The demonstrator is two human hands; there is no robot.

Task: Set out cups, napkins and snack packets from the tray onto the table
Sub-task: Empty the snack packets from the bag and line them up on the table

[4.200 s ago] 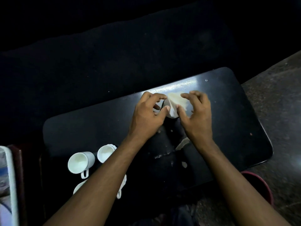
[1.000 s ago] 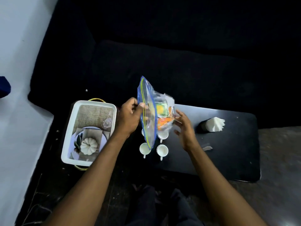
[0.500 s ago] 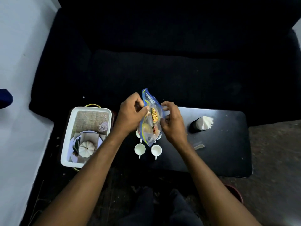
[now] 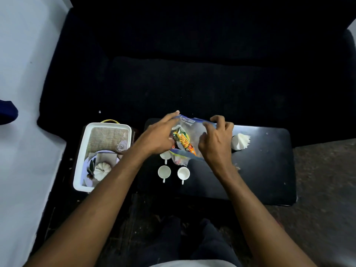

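Over the black table [image 4: 269, 170], both hands work a clear zip bag [image 4: 189, 132] of snack packets [image 4: 182, 139]. Left hand [image 4: 156, 135] fingers extended, loosely apart, on the bag's top edge; right hand [image 4: 215, 141] fingers curled, pinching its rim. Bag above the cups [image 4: 164, 172], beside the tray [image 4: 81, 160].

Single view, head-worn, wide-angle: looking steeply down and forward from above; forearms close below, table [image 4: 269, 170] and tray [image 4: 81, 170] farther, sofa [image 4: 192, 74] beyond.

Dim room: black sofa [image 4: 192, 64] against pale wall [image 4: 23, 54], speckled floor [image 4: 325, 189] at right
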